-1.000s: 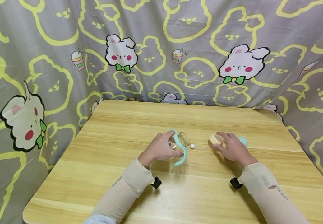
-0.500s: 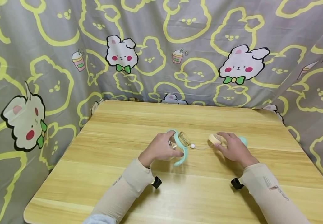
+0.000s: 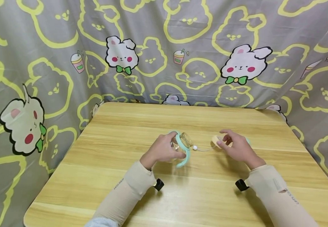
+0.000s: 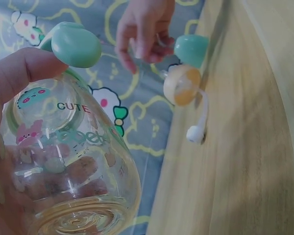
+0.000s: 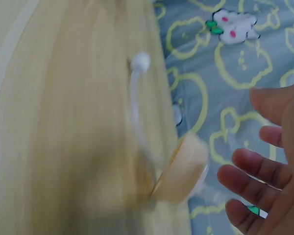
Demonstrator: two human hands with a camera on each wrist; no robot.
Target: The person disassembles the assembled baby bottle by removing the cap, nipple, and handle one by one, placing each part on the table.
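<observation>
A clear baby bottle (image 4: 76, 152) with printed cartoon figures and the word CUTE is gripped by my left hand (image 3: 164, 148). Mint-green handles (image 3: 186, 159) flank its uncapped amber neck, tilted to the right. Close to the peach-coloured teat collar (image 5: 181, 171), my right hand (image 3: 239, 148) has its fingers spread and separate from the collar in the right wrist view. From the collar, lying on the table, a thin straw with a white weighted end (image 4: 196, 133) runs toward the bottle. A mint-green cap (image 4: 191, 49) sits beyond the collar, partly hidden behind the right hand in the head view.
Everything lies on a light wooden table (image 3: 124, 126). A grey curtain (image 3: 152, 82) with yellow outlines and rabbit prints hangs behind and along the sides. Each wrist carries a black camera mount (image 3: 158, 185).
My right hand has let go of the teat collar and moved slightly back, its fingers lifting and opening. The left hand keeps hold of the bottle in the same place.
</observation>
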